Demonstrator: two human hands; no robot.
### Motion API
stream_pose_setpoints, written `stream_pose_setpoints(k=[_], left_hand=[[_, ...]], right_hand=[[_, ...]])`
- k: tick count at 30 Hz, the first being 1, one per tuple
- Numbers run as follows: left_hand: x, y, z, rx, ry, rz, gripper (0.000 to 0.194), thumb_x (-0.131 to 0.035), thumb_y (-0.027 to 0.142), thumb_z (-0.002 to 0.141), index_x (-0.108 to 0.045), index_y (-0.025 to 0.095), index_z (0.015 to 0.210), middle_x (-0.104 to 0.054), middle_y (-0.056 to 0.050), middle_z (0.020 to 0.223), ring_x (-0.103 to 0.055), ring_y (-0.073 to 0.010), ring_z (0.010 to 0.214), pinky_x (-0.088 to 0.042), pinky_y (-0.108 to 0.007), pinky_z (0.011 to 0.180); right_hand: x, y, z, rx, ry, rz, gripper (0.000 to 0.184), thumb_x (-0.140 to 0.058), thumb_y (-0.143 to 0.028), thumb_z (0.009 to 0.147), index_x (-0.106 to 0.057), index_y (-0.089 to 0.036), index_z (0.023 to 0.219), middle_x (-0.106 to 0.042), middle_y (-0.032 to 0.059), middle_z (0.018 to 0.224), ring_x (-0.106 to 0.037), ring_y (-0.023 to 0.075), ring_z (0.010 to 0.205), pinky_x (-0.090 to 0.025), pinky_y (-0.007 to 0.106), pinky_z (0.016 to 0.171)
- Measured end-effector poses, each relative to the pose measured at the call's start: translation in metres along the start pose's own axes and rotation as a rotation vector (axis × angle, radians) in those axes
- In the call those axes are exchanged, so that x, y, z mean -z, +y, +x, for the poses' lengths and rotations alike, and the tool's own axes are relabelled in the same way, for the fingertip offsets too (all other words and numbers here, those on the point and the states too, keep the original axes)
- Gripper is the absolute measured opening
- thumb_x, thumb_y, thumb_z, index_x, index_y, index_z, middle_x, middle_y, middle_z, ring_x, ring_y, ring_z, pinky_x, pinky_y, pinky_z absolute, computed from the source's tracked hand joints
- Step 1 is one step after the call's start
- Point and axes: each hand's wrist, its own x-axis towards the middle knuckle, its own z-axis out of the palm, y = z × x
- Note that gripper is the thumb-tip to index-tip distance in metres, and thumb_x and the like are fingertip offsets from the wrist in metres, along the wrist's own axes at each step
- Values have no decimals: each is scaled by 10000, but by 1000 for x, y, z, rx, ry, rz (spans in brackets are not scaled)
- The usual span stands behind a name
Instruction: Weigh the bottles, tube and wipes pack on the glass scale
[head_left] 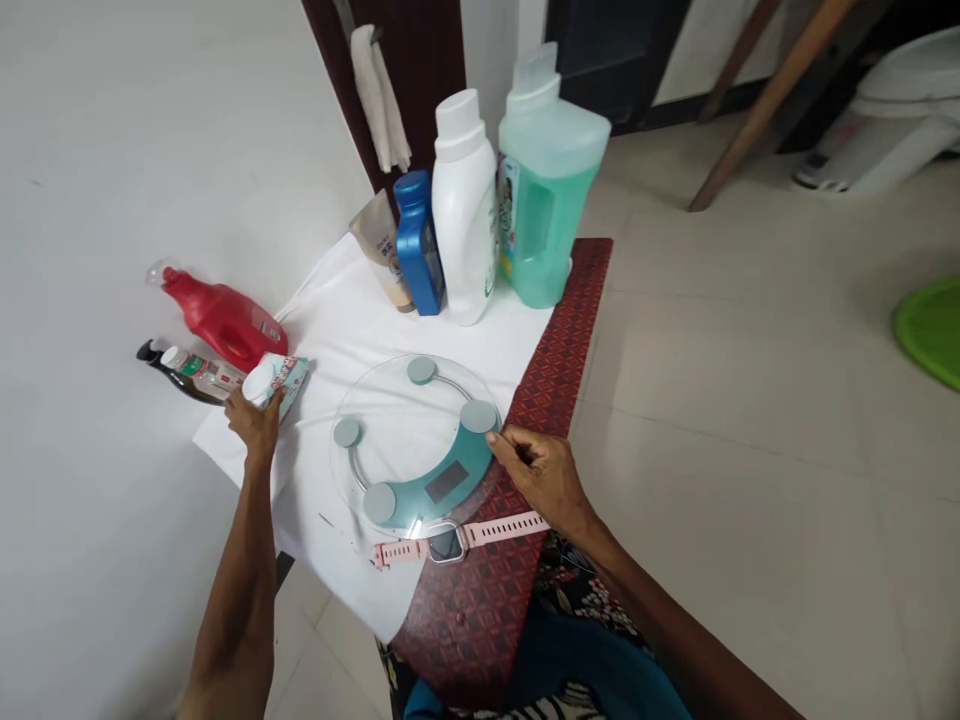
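Note:
My left hand point(256, 420) reaches to the far left of the table, its fingers and thumb closed around a light-blue printed pack with a round white lid point(291, 378). My right hand point(546, 478) is at the right edge of a round glass bathroom scale point(450, 482), fingers curled and thumb tip by the rim; nothing shows in it. The scale lies flat, with a teal panel and a dark display. A pink-strapped smartwatch point(447, 543) rests along its near edge, and one strap end reaches under my right wrist.
Behind the scale stand a beige tube point(381, 245), a blue bottle point(420, 245), a white bottle point(465, 210) and a green-liquid jug point(547, 190). A red bottle point(225, 315), a clear bottle point(210, 374) and a dark pump bottle point(176, 378) are by the left wall. White cloth point(315, 540) covers part of the red patterned table point(469, 620).

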Motion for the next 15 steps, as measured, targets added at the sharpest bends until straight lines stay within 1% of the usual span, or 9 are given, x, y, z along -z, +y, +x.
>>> stream_pose_setpoints(k=[2, 3, 5, 6, 7, 9, 10, 13, 15], left_hand=[[3, 12, -8, -57, 89, -11, 965, -974, 481, 616, -515, 146, 1397, -487, -304, 1565, -404, -596, 1491, -282, -849, 1210], [4, 20, -14, -112, 140, -25, 1028, -983, 507, 607, -493, 144, 1435, -439, -311, 1603, -360, -613, 1516, -226, -865, 1223], [-1, 41, -27, -256, 181, -65, 1073, -978, 532, 642, -458, 150, 1500, -382, -293, 1653, -301, -577, 1578, -172, -813, 1287], [-7, 54, -34, -322, 157, -84, 1046, -964, 530, 682, -455, 158, 1517, -392, -271, 1655, -308, -529, 1599, -194, -755, 1320], [-16, 70, -40, -382, 115, -101, 992, -945, 526, 730, -465, 165, 1519, -438, -244, 1628, -359, -470, 1593, -260, -684, 1334], [-40, 108, -46, -472, 25, -152, 877, -908, 509, 814, -488, 178, 1509, -554, -193, 1532, -510, -366, 1500, -417, -549, 1287], [-54, 129, -45, -494, -21, -191, 849, -879, 513, 862, -475, 162, 1522, -563, -204, 1520, -568, -334, 1440, -468, -505, 1249], [-96, 194, -28, -367, -245, -536, 830, -857, 445, 921, -431, 114, 1552, -465, -282, 1623, -574, -327, 1455, -481, -476, 1230], [-119, 233, -9, -338, -264, -578, 792, -797, 481, 972, -422, 98, 1554, -440, -311, 1642, -555, -342, 1496, -499, -479, 1209]], right_hand=[[1, -2, 1, 0, -6, 10, 565, -575, -534, 1033, -303, -250, 627, -288, -49, 588, -288, 107, 545, -239, 301, 510], [1, -3, 1, -6, -11, 20, 562, -570, -532, 1035, -296, -251, 633, -290, -48, 591, -286, 108, 549, -238, 301, 511], [2, -4, 1, -17, -20, 41, 554, -564, -523, 1037, -288, -252, 641, -296, -47, 594, -291, 109, 555, -242, 301, 515], [3, -4, 1, -21, -24, 48, 550, -563, -517, 1037, -287, -252, 642, -297, -46, 594, -294, 109, 557, -244, 301, 518], [3, -4, 1, -21, -26, 51, 546, -563, -510, 1035, -286, -252, 642, -298, -47, 594, -298, 109, 558, -247, 302, 521], [3, -3, 1, -13, -25, 52, 541, -566, -496, 1032, -285, -252, 639, -294, -50, 590, -301, 107, 551, -254, 302, 528], [3, -3, 1, -7, -22, 50, 539, -567, -489, 1031, -287, -252, 638, -293, -51, 587, -305, 106, 546, -259, 302, 530], [3, -1, 1, 15, -1, 50, 530, -566, -471, 1032, -300, -249, 631, -297, -55, 577, -318, 104, 534, -276, 299, 538], [3, -1, 1, 23, 9, 56, 523, -566, -460, 1031, -309, -248, 629, -302, -56, 575, -327, 103, 533, -284, 296, 543]])
